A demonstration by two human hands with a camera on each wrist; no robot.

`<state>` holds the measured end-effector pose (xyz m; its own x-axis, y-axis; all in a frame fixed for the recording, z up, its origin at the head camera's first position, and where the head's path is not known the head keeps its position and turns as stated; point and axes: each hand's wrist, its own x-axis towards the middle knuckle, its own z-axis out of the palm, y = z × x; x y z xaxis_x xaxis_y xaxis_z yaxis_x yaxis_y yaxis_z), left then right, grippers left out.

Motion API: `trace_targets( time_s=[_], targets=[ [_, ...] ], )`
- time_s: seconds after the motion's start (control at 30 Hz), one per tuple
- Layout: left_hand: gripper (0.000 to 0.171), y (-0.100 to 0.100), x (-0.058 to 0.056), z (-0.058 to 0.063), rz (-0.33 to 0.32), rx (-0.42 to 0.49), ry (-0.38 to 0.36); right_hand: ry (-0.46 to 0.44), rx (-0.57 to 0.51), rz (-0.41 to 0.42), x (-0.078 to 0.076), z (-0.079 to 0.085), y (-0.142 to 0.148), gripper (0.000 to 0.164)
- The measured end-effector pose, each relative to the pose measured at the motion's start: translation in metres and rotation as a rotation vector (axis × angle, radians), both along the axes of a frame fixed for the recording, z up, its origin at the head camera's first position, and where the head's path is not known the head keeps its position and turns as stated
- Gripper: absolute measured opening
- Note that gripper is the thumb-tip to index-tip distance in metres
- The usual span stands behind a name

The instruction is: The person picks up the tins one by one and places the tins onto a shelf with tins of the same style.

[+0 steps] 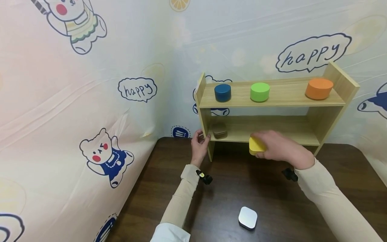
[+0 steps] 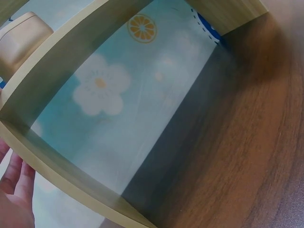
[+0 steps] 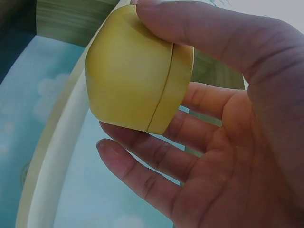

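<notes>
My right hand (image 1: 273,144) grips a yellow rounded-square tin (image 3: 128,71) with a lid seam, thumb on one side and fingers beneath in the right wrist view. The tin is in front of the lower board of a small wooden shelf (image 1: 272,105). My left hand (image 1: 199,146) holds the shelf's left side panel, thumb at its front edge and fingers along its outer face. A brownish rounded-square tin (image 1: 219,131) sits at the left end of that lower board, close to this hand.
On the top board stand a blue round tin (image 1: 222,92), a green one (image 1: 260,92) and a larger orange one (image 1: 319,88). A white-topped rounded-square tin (image 1: 248,218) lies on the dark wooden table (image 1: 220,195) in front. Patterned cloth (image 1: 169,43) hangs behind and left.
</notes>
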<state>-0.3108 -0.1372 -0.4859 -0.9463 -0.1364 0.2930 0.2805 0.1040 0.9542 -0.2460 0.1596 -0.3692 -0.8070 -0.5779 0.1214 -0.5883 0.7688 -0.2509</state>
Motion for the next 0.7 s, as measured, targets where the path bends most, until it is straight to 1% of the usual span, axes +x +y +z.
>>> trace_targets(
  time_s=[0.23,0.7],
  targets=[
    [0.035,0.000,0.000,-0.001,-0.004,0.010,-0.007,0.022,0.005,0.000,-0.007,0.006,0.001,0.058],
    [0.036,0.001,0.000,-0.001,0.006,0.001,0.008,-0.017,0.024,-0.028,-0.025,0.012,0.006,0.060]
  ],
)
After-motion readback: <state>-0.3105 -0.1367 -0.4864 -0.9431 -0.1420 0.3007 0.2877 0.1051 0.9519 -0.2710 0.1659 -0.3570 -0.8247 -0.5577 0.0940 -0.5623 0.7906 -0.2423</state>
